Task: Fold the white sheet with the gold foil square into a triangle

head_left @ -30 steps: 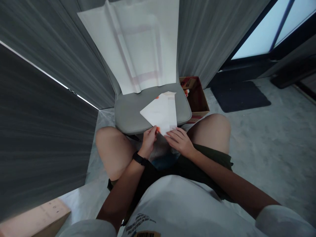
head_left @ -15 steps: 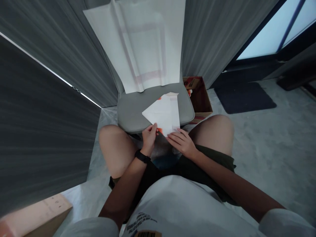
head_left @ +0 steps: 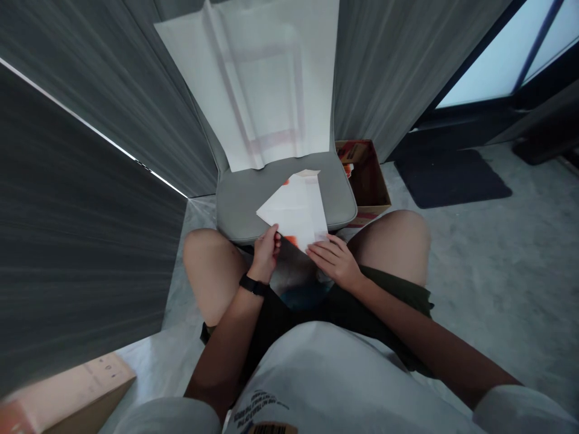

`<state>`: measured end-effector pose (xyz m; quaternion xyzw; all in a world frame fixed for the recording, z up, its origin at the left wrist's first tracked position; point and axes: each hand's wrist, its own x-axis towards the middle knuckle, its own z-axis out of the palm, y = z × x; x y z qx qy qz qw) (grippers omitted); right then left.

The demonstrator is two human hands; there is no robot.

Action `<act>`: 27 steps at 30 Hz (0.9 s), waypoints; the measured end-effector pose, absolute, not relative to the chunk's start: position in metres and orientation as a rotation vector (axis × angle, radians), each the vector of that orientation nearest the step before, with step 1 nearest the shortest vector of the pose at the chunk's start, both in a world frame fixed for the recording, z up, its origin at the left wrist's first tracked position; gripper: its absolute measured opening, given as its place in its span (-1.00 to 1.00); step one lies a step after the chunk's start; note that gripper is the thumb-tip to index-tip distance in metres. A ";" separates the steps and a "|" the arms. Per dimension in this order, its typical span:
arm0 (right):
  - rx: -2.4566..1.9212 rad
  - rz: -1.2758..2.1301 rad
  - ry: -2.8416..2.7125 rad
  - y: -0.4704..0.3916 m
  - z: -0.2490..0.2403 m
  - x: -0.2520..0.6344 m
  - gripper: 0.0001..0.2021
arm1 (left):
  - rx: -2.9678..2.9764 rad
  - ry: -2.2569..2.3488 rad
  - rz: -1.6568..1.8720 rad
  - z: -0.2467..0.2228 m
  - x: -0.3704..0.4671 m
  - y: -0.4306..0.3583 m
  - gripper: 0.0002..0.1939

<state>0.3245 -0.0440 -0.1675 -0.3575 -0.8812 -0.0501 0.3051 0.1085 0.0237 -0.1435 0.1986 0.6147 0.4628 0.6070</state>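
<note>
A folded white sheet of paper [head_left: 296,208] with orange-red patches lies partly over the front of the grey chair seat [head_left: 235,208]. It has a pointed corner on its left and a folded flap along its right side. At the lower left edge, my left hand [head_left: 266,252] pinches the paper between thumb and curled fingers. My right hand [head_left: 335,259] rests on the lower right corner, fingers stretched across it; its thumb and any grip underneath are hard to make out. A dark band circles my left wrist.
A large creased white sheet [head_left: 271,90] leans on the chair's backrest. Right of the seat stands an open cardboard box [head_left: 373,181]. A dark mat [head_left: 452,178] lies on the floor, another carton [head_left: 85,392] sits at the lower left, and grey curtains hang behind.
My left hand has slid left and slightly up along the paper's edge. The paper has turned slightly, its pointed corner shifting left. My right hand has hardly moved.
</note>
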 end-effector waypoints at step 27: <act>-0.923 -0.130 -2.310 -0.054 -0.163 0.324 -0.65 | 0.571 1.511 1.138 -0.135 0.076 0.040 -0.54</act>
